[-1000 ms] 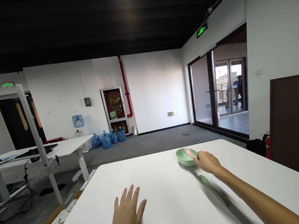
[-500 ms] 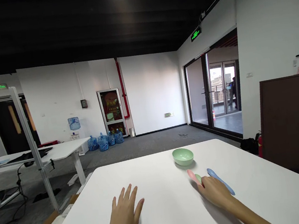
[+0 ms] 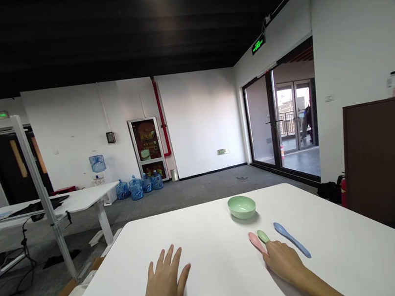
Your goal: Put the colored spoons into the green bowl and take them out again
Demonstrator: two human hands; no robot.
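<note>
Spoons (image 3: pixel 292 239) lie abreast on the table (image 3: pixel 215 244), nearer than the bowl (image 3: pixel 242 206); right hand (image 3: pixel 283 260) covers two handles.

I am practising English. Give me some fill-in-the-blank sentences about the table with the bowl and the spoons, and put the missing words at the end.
1. The bowl on the white table is ____ in colour.
2. Near the right hand lie ____ spoons.
3. The left hand lies flat on the table and holds ____.
4. The spoon farthest from the left hand is ____.
Missing words: green; three; nothing; blue.
</note>
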